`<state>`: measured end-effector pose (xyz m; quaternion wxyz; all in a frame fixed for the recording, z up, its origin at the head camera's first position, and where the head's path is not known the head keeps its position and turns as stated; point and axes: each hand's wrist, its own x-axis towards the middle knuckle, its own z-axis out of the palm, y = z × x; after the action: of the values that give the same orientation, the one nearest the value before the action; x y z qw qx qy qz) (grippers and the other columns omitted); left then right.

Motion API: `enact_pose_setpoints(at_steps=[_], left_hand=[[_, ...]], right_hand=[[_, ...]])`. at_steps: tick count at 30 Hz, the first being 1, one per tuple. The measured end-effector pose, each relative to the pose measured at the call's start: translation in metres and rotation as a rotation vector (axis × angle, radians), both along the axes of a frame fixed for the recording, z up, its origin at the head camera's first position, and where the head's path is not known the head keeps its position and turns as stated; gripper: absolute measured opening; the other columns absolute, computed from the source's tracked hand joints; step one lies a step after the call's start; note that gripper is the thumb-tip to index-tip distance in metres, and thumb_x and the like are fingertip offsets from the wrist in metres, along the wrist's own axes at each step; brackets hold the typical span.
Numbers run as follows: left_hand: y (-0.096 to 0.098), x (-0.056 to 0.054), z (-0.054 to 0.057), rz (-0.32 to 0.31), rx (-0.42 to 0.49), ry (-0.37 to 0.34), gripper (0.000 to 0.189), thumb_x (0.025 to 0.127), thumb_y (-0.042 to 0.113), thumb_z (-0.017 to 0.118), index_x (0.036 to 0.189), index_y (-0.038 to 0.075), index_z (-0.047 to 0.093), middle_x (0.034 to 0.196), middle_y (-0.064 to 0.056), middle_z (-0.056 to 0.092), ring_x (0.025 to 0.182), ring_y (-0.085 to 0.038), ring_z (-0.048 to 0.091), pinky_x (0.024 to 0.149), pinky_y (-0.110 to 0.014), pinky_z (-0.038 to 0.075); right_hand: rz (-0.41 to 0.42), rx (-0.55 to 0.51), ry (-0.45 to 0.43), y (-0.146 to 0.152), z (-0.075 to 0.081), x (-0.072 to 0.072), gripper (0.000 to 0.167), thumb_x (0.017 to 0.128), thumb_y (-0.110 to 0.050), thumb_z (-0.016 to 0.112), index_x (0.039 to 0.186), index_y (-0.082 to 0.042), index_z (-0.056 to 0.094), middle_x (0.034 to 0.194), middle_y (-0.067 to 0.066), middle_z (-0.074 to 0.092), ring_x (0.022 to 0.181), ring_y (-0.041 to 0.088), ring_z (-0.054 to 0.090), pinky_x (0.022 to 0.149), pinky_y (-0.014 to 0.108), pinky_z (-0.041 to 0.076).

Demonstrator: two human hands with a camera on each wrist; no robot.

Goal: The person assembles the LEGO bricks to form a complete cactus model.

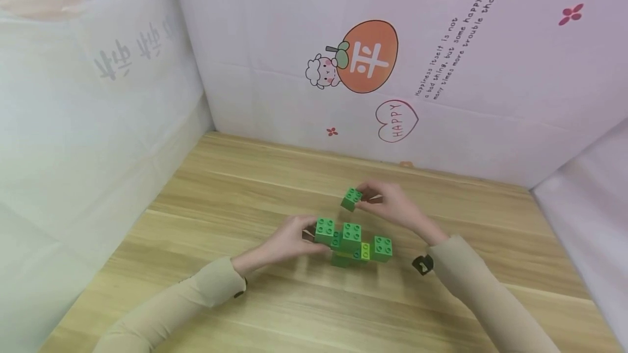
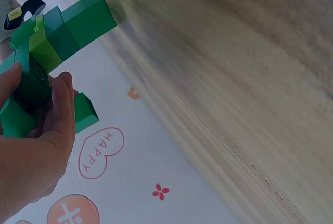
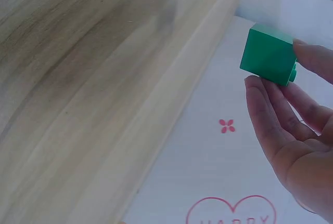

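Observation:
A structure of joined toy building blocks (image 1: 351,237), in several greens with a yellow-green piece (image 1: 365,251), is held at its left end by my left hand (image 1: 294,237). The left wrist view has the thumb and fingers of that hand (image 2: 49,125) curled about the dark green part (image 2: 32,81), with other blocks sticking out past it. Behind the structure, my right hand (image 1: 390,203) pinches a single green block (image 1: 350,199) with studs on top. In the right wrist view this block (image 3: 269,55) sits between thumb and fingertips, apart from the structure.
Beneath the hands lies a wooden tabletop (image 1: 235,189). A white printed cloth (image 1: 275,97) rises along the back edge, with further cloth walls at left (image 1: 122,124) and right (image 1: 589,195). A dark wrist strap (image 1: 422,265) shows by the right sleeve (image 1: 461,266).

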<state>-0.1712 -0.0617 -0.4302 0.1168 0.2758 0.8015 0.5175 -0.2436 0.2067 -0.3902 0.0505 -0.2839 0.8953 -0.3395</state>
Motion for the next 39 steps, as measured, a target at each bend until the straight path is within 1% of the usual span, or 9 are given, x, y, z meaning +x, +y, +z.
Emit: enact_pose_setpoints(at_steps=[5, 10, 15, 19, 26, 32, 36, 39], left_hand=[[-0.001, 0.000, 0.000, -0.003, 0.003, 0.001, 0.035, 0.081, 0.011, 0.081, 0.113, 0.007, 0.067, 0.107, -0.008, 0.075, 0.095, -0.016, 0.070, 0.084, -0.016, 0.059], [-0.002, 0.001, 0.001, -0.001, 0.004, 0.001, 0.038, 0.081, 0.011, 0.081, 0.115, 0.006, 0.067, 0.107, -0.009, 0.075, 0.094, -0.017, 0.071, 0.083, -0.016, 0.059], [-0.002, 0.001, 0.002, -0.002, -0.003, 0.011, 0.038, 0.081, 0.011, 0.081, 0.116, 0.007, 0.067, 0.107, -0.008, 0.075, 0.093, -0.016, 0.070, 0.084, -0.016, 0.059], [-0.002, 0.001, 0.001, -0.010, -0.003, 0.015, 0.037, 0.082, 0.011, 0.080, 0.116, 0.007, 0.067, 0.108, -0.008, 0.075, 0.094, -0.015, 0.070, 0.084, -0.016, 0.059], [-0.002, 0.001, 0.001, -0.005, 0.000, 0.010, 0.037, 0.082, 0.010, 0.080, 0.116, 0.007, 0.067, 0.109, -0.009, 0.075, 0.094, -0.017, 0.071, 0.084, -0.016, 0.059], [-0.002, 0.001, 0.001, -0.006, 0.002, 0.016, 0.038, 0.081, 0.010, 0.080, 0.117, 0.007, 0.067, 0.109, -0.009, 0.075, 0.093, -0.016, 0.071, 0.084, -0.017, 0.059], [-0.001, 0.001, 0.000, -0.006, 0.000, 0.023, 0.038, 0.081, 0.010, 0.080, 0.117, 0.007, 0.067, 0.109, -0.008, 0.075, 0.092, -0.014, 0.071, 0.084, -0.017, 0.060], [-0.001, 0.000, -0.001, -0.005, -0.002, 0.013, 0.038, 0.081, 0.010, 0.081, 0.117, 0.008, 0.067, 0.108, -0.007, 0.075, 0.092, -0.014, 0.070, 0.084, -0.017, 0.059]], right_hand=[[0.007, -0.025, 0.019, 0.001, 0.008, 0.011, 0.027, 0.090, -0.017, 0.073, 0.114, -0.009, 0.067, 0.106, 0.006, 0.074, 0.100, 0.022, 0.070, 0.089, 0.037, 0.062], [0.002, -0.027, 0.069, 0.003, 0.016, 0.021, 0.026, 0.090, -0.018, 0.073, 0.114, -0.009, 0.068, 0.105, 0.005, 0.074, 0.098, 0.021, 0.071, 0.087, 0.037, 0.063], [-0.004, -0.043, 0.091, 0.005, 0.024, 0.030, 0.027, 0.089, -0.017, 0.074, 0.114, -0.009, 0.068, 0.106, 0.006, 0.074, 0.098, 0.022, 0.072, 0.086, 0.038, 0.063], [0.006, -0.044, 0.104, 0.007, 0.031, 0.036, 0.028, 0.089, -0.017, 0.074, 0.115, -0.009, 0.068, 0.108, 0.006, 0.074, 0.097, 0.021, 0.072, 0.087, 0.038, 0.063], [0.014, -0.054, 0.158, 0.008, 0.041, 0.046, 0.029, 0.088, -0.014, 0.075, 0.115, -0.007, 0.068, 0.109, 0.007, 0.074, 0.097, 0.021, 0.073, 0.086, 0.036, 0.063], [0.023, -0.075, 0.201, 0.009, 0.048, 0.054, 0.028, 0.088, -0.012, 0.075, 0.114, -0.007, 0.068, 0.110, 0.006, 0.074, 0.096, 0.020, 0.073, 0.086, 0.040, 0.063], [0.031, -0.068, 0.218, 0.009, 0.051, 0.059, 0.028, 0.088, -0.014, 0.075, 0.115, -0.010, 0.068, 0.109, 0.002, 0.074, 0.097, 0.016, 0.072, 0.087, 0.036, 0.063], [0.032, -0.062, 0.225, 0.009, 0.053, 0.063, 0.028, 0.088, -0.016, 0.075, 0.115, -0.013, 0.068, 0.109, -0.002, 0.074, 0.097, 0.011, 0.071, 0.087, 0.032, 0.063]])
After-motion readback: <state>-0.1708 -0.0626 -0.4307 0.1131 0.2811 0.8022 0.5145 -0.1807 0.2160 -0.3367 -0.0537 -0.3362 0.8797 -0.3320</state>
